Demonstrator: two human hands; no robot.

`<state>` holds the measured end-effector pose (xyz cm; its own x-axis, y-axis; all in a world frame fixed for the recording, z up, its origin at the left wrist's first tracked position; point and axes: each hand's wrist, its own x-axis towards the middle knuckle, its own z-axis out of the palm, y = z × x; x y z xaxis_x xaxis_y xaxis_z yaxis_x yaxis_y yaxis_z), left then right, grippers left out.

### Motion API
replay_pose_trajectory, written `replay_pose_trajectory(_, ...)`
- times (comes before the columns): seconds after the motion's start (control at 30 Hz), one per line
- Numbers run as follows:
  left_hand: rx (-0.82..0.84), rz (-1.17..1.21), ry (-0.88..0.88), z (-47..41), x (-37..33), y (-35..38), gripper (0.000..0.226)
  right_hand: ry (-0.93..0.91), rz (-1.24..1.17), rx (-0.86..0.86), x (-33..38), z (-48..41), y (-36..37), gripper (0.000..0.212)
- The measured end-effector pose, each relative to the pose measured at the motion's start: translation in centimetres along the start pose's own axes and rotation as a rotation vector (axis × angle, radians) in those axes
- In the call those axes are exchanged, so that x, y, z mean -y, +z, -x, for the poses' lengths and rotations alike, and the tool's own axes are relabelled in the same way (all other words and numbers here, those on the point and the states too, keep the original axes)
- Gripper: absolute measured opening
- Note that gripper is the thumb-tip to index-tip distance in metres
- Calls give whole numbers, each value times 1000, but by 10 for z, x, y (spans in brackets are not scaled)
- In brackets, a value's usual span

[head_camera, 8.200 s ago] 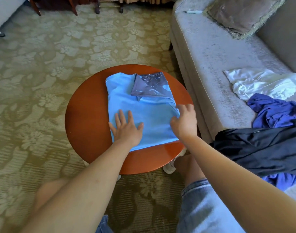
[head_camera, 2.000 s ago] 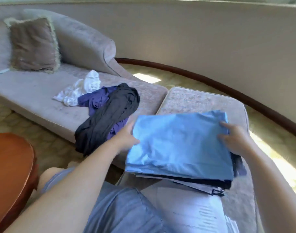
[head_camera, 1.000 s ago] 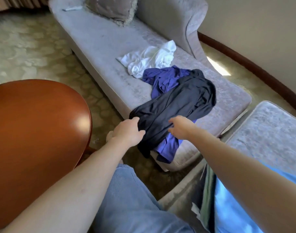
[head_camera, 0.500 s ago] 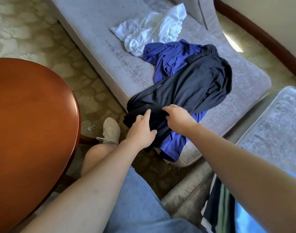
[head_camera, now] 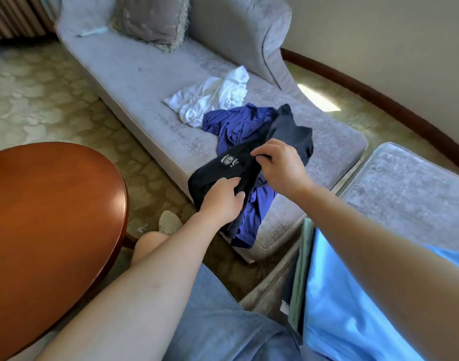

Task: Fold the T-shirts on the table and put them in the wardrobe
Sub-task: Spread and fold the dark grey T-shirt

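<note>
Two hands are on one garment in the head view, the only view you have: your left hand (head_camera: pixel 223 201) curls its fingers and thumb into the lower bunch of the black T-shirt (head_camera: pixel 212 175), and your right hand (head_camera: pixel 280 168) pinches an edge of the same cloth just beside the printed neck label. You grip it at two spots, I judge, so that you can pull the bundle open and find the collar before you spread it. The shirt is partly raised off the front edge of the grey sofa (head_camera: pixel 145 74), and its far end is draped over the purple-blue T-shirt (head_camera: pixel 238 123), which spills over the sofa's edge beneath it. A crumpled white T-shirt (head_camera: pixel 212 100) lies just beside that one, farther back on the seat. All three are unfolded, so much of the task is left. The round wooden bench (head_camera: pixel 53 204) stands at your left, near your knee, and is likely the flat place for the folding. At lower right a folded light-blue T-shirt (head_camera: pixel 340 308) tops a stack near the grey ottoman (head_camera: pixel 405 191), seemingly parked for the trip to the wardrobe, which is not in view. Lift cleanly, or the purple-blue shirt may drag off the seat with the black one.
</note>
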<state>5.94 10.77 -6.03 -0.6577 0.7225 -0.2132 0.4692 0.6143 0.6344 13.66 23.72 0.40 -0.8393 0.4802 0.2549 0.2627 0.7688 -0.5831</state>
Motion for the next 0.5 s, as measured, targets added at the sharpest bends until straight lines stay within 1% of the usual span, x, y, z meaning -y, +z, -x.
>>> replay_pose_trajectory(0.1,-124,67,32,22,-22,-23,35,-44,5,-115,28,3,-31,22)
replay_pose_trajectory(0.2,-257,142,81,51,-44,-56,31,-61,-20,-191,58,5,-58,24)
replay_pose_trajectory(0.3,-380,129,113,82,-61,-97,31,-119,-42,-269,96,7,-80,24)
replay_pose_trajectory(0.4,-480,119,159,114,-74,-144,25,-197,-70,-353,144,5,-100,25)
replay_pose_trajectory(0.5,-557,139,163,145,-78,-191,22,-278,-103,-379,193,-6,-114,25)
